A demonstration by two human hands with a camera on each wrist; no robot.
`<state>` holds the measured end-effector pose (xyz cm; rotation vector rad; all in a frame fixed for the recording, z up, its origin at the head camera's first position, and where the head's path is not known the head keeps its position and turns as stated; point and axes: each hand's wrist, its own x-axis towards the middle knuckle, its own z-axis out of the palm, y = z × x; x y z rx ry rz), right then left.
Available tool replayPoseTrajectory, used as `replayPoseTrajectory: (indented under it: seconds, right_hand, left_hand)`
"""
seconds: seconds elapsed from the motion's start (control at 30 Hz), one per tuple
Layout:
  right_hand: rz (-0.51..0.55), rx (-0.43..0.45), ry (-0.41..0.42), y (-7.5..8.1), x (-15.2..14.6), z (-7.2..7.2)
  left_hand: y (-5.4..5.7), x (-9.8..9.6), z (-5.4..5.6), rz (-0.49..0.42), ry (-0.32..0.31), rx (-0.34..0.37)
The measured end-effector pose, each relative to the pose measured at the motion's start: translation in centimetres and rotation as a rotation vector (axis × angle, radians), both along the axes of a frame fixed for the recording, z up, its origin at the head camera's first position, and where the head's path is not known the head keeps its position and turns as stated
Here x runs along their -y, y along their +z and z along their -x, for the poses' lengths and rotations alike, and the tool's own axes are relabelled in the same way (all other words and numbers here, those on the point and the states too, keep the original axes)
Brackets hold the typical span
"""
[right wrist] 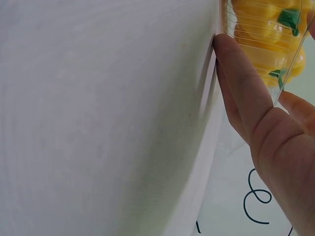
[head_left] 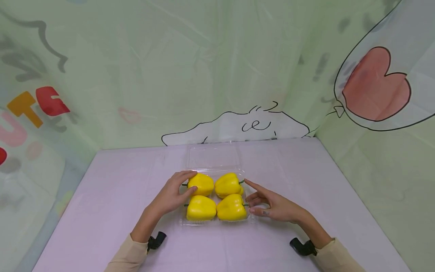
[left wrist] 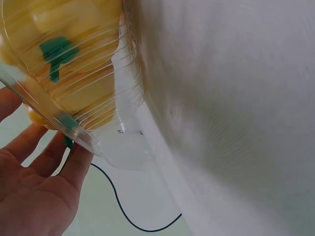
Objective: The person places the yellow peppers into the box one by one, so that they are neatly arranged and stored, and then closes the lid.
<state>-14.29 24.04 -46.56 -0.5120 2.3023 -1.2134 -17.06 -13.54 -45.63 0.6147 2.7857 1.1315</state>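
Several yellow bell peppers with green stems lie in a clear plastic clamshell box (head_left: pixel 192 223), two per side, stems outward. My left hand (head_left: pixel 171 194) curls its fingers and thumb around the far left pepper (head_left: pixel 201 184). Below that one sits the near left pepper (head_left: pixel 201 208). On the box's right side, my right hand (head_left: pixel 276 206) has its index finger stretched toward the stem of the far right pepper (head_left: pixel 227 185). Its other fingers are loosely bent by the near right pepper (head_left: pixel 232 207). The right wrist view shows a straight finger of the right hand (right wrist: pixel 280 137) alongside the ribbed box wall.
The box's clear lid (head_left: pixel 214 156) is folded back toward the far edge of the table (head_left: pixel 112 211), which has a pale lilac cover. Printed curtains (head_left: pixel 217 68) enclose the back and sides. A black wrist mount (head_left: pixel 157 240) sits on the left wrist, another (head_left: pixel 302 247) on the right.
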Motion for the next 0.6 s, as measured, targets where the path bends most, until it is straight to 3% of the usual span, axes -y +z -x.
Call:
replayPoseTrajectory:
  seconds: [0.6]
  right_hand:
    - [-0.008,-0.002,-0.006,0.27,0.15,-0.12]
  left_hand:
    - [0.18,-0.14,0.08,0.030,-0.030,0.000]
